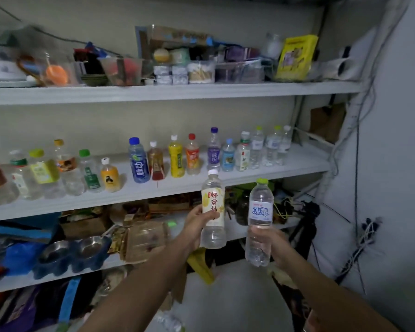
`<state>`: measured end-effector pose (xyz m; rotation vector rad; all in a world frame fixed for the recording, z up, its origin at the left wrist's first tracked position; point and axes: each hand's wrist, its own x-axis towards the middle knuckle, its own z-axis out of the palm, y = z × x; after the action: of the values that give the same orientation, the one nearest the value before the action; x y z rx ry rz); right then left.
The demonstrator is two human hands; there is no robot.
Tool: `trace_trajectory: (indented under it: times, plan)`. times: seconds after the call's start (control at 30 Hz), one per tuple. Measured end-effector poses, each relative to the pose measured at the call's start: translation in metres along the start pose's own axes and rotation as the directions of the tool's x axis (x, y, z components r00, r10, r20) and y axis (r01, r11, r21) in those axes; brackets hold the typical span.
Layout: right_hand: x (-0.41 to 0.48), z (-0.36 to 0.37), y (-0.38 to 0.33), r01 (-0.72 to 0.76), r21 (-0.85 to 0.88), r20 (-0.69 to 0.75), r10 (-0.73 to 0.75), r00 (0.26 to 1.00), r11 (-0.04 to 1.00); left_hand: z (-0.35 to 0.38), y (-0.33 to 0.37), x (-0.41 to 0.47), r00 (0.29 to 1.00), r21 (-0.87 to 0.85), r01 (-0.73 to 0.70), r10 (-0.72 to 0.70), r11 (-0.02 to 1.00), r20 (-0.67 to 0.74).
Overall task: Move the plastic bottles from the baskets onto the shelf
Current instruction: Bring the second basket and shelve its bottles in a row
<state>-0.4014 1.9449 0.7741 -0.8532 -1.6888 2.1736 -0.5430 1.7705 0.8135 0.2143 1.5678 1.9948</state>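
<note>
My left hand (195,224) grips a clear bottle with a white cap and a cream label (213,207), held upright just below the front edge of the middle shelf (168,188). My right hand (271,243) grips a clear water bottle with a green cap and a blue label (259,219), also upright, to the right of the first. Along the middle shelf stands a row of several plastic bottles (175,156) with coloured caps and labels. No basket is in view.
The top shelf (153,92) carries clear boxes, a yellow packet (295,58) and other clutter. The lower shelf holds a blue double pet bowl (72,255), boxes and bags. Cables hang on the white wall (369,236) at right.
</note>
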Motion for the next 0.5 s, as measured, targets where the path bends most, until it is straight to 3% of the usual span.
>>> trace_trajectory:
  times: [0.3, 0.5]
  plan:
    - [0.028, -0.067, -0.008, -0.050, 0.079, -0.208, 0.065, 0.976, 0.996, 0.073, -0.023, 0.072, 0.976, 0.036, 0.112, -0.117, 0.993, 0.186]
    - [0.065, -0.091, -0.023, 0.017, 0.100, -0.403, 0.025, 0.915, 0.995, 0.110, -0.025, 0.133, 0.934, 0.087, 0.143, -0.163, 0.986, 0.319]
